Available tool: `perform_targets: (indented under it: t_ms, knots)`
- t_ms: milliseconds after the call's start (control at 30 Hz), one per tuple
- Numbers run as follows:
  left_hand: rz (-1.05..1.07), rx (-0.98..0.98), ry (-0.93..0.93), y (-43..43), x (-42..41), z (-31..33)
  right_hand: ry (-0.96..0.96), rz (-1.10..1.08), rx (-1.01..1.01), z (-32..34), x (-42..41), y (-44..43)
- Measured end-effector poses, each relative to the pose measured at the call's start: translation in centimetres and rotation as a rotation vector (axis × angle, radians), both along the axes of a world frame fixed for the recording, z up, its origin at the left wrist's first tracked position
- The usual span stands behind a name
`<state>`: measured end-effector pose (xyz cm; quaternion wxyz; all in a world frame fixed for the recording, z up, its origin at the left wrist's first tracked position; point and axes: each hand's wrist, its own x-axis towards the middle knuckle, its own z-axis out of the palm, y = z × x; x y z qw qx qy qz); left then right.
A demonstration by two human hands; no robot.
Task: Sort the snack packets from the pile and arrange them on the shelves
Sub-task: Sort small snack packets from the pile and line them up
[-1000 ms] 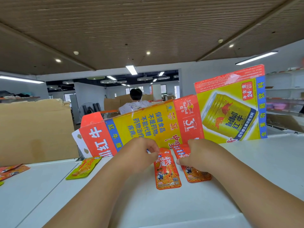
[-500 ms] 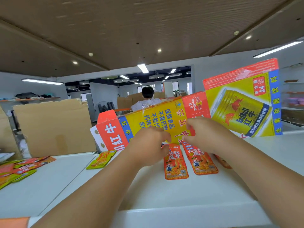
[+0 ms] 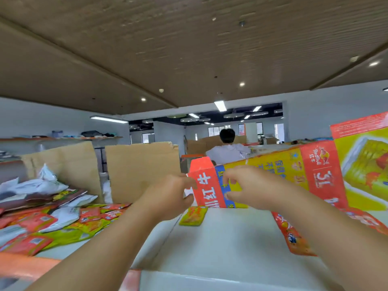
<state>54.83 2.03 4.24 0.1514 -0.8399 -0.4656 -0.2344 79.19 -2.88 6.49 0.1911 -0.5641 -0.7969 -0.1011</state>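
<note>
The yellow-green foil snack packet (image 3: 192,216) lies flat on the white shelf board (image 3: 226,238), its long axis pointing away from me at the flattened red-and-yellow cardboard carton (image 3: 294,171). My left hand (image 3: 174,196) and right hand (image 3: 245,187) both pinch that carton's left end. The mixed packet pile (image 3: 52,223) at my left looks large, so I judge the sorting barely begun.

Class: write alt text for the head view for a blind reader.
The left hand and right hand curl their fingers at the end of a red, yellow and blue cardboard carton on a white shelf; a yellow-green snack packet lies nearby.
</note>
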Motion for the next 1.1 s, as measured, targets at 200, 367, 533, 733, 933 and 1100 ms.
perform_targets:
  t_ms: [200,367,533,733,933,1100]
  knots:
    - [0.165,-0.048,-0.046,2.6,-12.7,-0.7,-0.024,0.109,-0.047,-0.1,-12.3,2.9]
    - [0.27,-0.069,-0.012,4.4,-23.2,-1.1,-0.116,0.108,-0.144,-0.2,-22.8,7.0]
    - [0.303,-0.165,0.006,5.8,-32.3,-2.5,-0.15,0.12,-0.237,-0.9,-32.0,10.3]
    - [0.273,-0.133,-0.077,8.1,-37.5,-6.0,-0.166,0.124,-0.34,-3.2,-39.3,14.8]
    - [0.22,-0.058,-0.207,10.0,-38.1,-7.9,0.018,0.129,-0.329,-6.2,-41.1,17.9]
    - [0.216,-0.115,-0.172,10.3,-38.6,-8.6,0.067,0.223,-0.298,-7.7,-42.1,17.7]
